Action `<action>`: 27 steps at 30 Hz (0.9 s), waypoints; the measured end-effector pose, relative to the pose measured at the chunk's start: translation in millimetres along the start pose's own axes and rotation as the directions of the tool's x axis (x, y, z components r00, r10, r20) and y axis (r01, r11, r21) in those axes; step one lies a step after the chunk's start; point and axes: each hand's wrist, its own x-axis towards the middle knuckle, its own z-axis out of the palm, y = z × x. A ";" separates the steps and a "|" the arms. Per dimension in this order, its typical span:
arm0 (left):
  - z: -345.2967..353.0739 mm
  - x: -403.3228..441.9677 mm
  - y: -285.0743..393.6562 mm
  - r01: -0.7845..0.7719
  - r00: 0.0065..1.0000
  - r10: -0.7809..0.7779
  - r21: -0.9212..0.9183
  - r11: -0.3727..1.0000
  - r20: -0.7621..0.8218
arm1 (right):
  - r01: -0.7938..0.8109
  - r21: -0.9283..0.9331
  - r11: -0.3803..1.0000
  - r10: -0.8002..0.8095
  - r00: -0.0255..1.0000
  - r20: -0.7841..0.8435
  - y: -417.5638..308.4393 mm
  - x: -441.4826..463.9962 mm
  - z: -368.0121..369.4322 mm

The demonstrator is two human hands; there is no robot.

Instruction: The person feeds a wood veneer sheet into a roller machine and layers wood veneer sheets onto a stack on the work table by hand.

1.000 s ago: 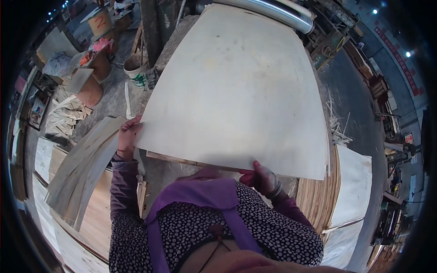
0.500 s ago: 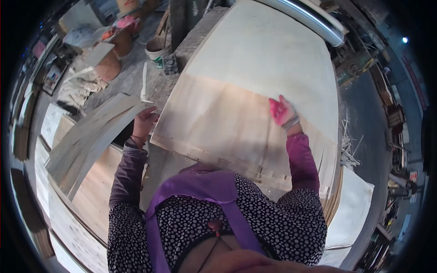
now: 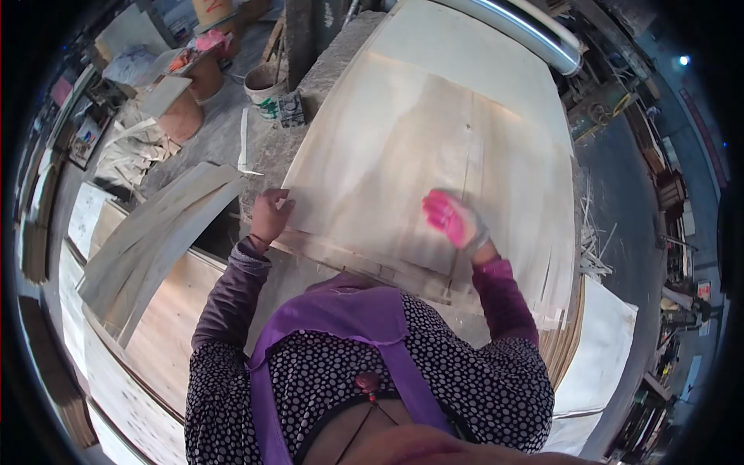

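A large thin wood veneer sheet [image 3: 372, 155] lies on a stack in front of me, with a lengthwise split near its middle. My right hand [image 3: 453, 219], in a glove with a pink palm side, hovers over or rests on the sheet beside this split; contact is unclear. Its fingers are stretched out and hold nothing. At the near left corner of the sheet is my bare left hand [image 3: 270, 215]. Its fingers are loosely bent, thumb apart, with nothing visible between them. Ragged strips line the sheet's near edge.
Loose veneer pieces [image 3: 159, 240] lie on a lower stack at my left. A shiny metal roller [image 3: 527, 31] spans the far end. A bucket [image 3: 265, 87] stands beyond the left edge. Wood scraps [image 3: 593, 240] and a pale sheet [image 3: 601, 349] are at the right.
The upper veneer sheet now reaches farther toward the roller. My right hand has moved nearer and left. My left hand has shifted right, away from the loose pieces, to the sheet's corner.
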 end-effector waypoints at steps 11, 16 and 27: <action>-38.7 26.7 50.6 0.412 0.910 -0.270 -0.741 0.530 0.313 | -0.379 0.051 0.924 0.380 0.925 -0.007 59.1 -127.9 47.1; -66.1 39.0 83.6 0.409 0.912 -0.191 -0.831 0.377 0.362 | -0.286 0.261 0.922 0.311 0.949 -0.058 69.4 -137.0 44.3; -50.5 27.3 45.9 0.455 0.875 -0.344 -0.818 0.351 0.339 | -0.039 0.522 0.852 0.153 0.972 -0.177 56.5 -121.7 31.1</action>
